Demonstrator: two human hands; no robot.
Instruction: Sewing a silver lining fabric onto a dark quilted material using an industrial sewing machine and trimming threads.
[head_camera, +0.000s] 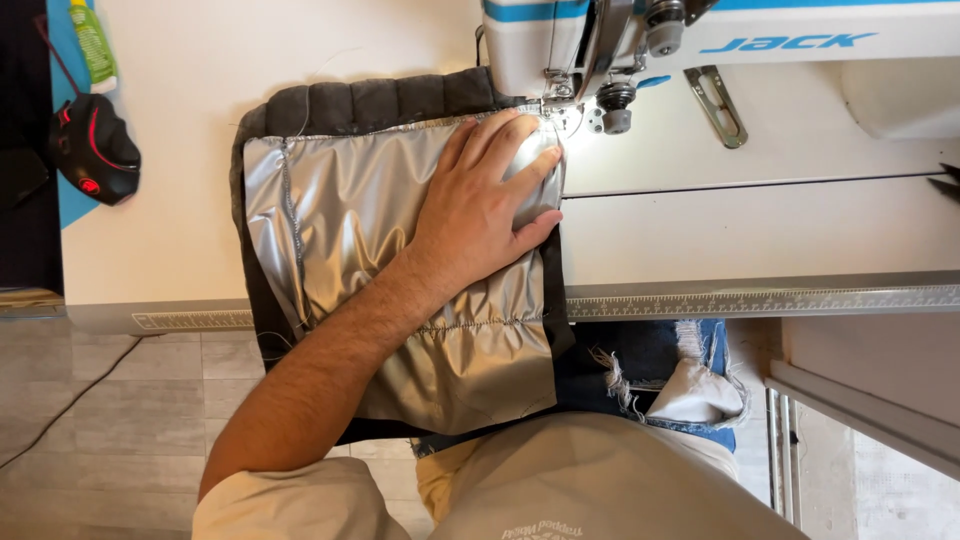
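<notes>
My left hand (485, 205) lies flat, fingers spread, on a shiny silver quilted fabric piece (345, 215) backed with dark grey padded cloth (370, 100). The fingertips reach close to the needle and presser foot (556, 100) of a white and blue sewing machine (600, 40), where a lamp lights the cloth. The fabric hangs over the front edge of the white table (180, 230) onto my lap. My right hand is out of sight.
A black and red computer mouse (95, 150) rests on a blue mat at far left, with a green bottle (92, 45) behind it. A ruler strip (760, 300) runs along the table's front edge. A metal lever (718, 105) lies right of the needle. Torn blue jeans show below.
</notes>
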